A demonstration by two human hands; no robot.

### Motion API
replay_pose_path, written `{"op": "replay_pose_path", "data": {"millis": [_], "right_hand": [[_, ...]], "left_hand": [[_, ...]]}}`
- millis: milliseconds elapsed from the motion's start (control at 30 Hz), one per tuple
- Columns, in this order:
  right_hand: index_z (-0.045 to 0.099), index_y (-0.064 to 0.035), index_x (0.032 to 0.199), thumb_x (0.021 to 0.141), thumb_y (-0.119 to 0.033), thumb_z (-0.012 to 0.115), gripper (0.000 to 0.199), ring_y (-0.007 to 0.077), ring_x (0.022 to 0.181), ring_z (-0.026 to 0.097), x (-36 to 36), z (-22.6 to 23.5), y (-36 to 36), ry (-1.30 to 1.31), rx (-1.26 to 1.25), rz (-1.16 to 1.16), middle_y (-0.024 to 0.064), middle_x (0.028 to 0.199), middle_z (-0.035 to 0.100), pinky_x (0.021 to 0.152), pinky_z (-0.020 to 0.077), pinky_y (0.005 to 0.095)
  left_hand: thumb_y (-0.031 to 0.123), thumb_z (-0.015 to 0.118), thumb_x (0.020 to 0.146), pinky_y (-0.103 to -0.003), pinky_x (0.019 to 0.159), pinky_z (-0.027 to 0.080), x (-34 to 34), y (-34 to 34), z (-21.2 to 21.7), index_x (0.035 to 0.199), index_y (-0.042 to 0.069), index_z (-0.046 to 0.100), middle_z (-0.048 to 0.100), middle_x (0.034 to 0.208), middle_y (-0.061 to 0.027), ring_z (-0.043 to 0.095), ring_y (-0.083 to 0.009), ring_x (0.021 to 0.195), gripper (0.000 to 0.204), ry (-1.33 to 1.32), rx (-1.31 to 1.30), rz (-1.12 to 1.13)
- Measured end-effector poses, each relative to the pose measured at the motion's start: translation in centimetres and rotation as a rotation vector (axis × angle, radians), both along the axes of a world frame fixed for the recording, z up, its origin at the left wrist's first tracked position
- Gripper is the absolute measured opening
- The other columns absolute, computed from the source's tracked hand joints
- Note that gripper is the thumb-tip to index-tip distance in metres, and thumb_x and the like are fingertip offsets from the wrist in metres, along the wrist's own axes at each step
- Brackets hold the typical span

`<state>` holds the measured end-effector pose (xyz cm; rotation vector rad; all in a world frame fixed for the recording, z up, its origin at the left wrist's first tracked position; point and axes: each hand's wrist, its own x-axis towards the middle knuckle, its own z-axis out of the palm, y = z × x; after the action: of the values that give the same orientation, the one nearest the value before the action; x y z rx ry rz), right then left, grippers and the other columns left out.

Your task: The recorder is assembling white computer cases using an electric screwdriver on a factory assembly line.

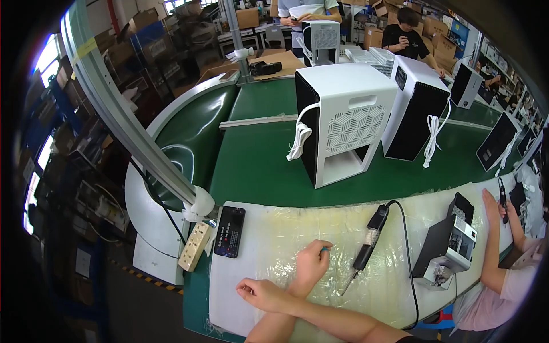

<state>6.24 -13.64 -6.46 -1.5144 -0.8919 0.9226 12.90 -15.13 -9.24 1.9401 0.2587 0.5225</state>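
Beyond the film-covered worktop (286,228) I see a green conveyor belt (257,177) carrying white-and-black appliances (346,81) with bundled white cords (299,141). From where I sit, the forearms (337,321) cross, putting the right hand (261,294) below the black phone (230,231) and the left hand (312,264) nearer the corded screwdriver (370,237), which lies to its right. Both hands are curled inward, something blue (325,249) showing at the left one, though I cannot tell whether either pinches anything.
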Motion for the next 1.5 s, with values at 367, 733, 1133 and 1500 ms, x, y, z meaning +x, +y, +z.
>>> {"op": "replay_pose_path", "data": {"millis": [367,733,1133,1500], "right_hand": [[0.062,-0.003,0.103,0.095,-0.022,0.059,0.021,0.0319,0.075,0.068,0.24,0.53,-0.14,-0.009,0.051,-0.005,0.0167,0.083,0.069,0.067,0.0527,0.0384],[0.061,-0.0025,0.102,0.095,-0.021,0.058,0.02,0.0328,0.075,0.068,0.21,0.3,0.03,-0.013,0.07,0.0,0.0167,0.084,0.07,0.067,0.0529,0.0389],[0.061,-0.0031,0.102,0.095,-0.022,0.058,0.02,0.0322,0.073,0.067,-0.15,-0.13,0.11,-0.02,0.09,-0.024,0.0161,0.082,0.069,0.066,0.0522,0.0385],[0.062,-0.0029,0.101,0.095,-0.021,0.059,0.02,0.0321,0.073,0.068,-0.16,-0.14,0.12,-0.03,0.098,-0.036,0.0166,0.081,0.069,0.065,0.0525,0.0388]], "left_hand": [[0.0,0.058,0.081,-0.037,0.058,0.051,0.3,-0.04,-0.54,0.09,0.006,0.067,0.067,0.085,-0.0131,0.065,-0.0309,0.067,0.014,-0.025,0.058,-0.029],[0.0,0.058,0.081,-0.038,0.058,0.051,0.4,0.1,-0.7,0.09,0.006,0.068,0.067,0.085,-0.0127,0.064,-0.0321,0.067,0.015,-0.016,0.087,-0.032],[-0.001,0.057,0.08,-0.039,0.059,0.051,0.37,0.13,-0.72,0.089,0.007,0.068,0.067,0.085,-0.012,0.064,-0.0324,0.069,0.016,-0.043,0.108,-0.042],[-0.001,0.056,0.08,-0.039,0.061,0.053,0.28,0.17,-0.46,0.09,0.006,0.068,0.068,0.086,-0.0116,0.066,-0.0321,0.072,0.017,-0.028,0.119,-0.061]]}}
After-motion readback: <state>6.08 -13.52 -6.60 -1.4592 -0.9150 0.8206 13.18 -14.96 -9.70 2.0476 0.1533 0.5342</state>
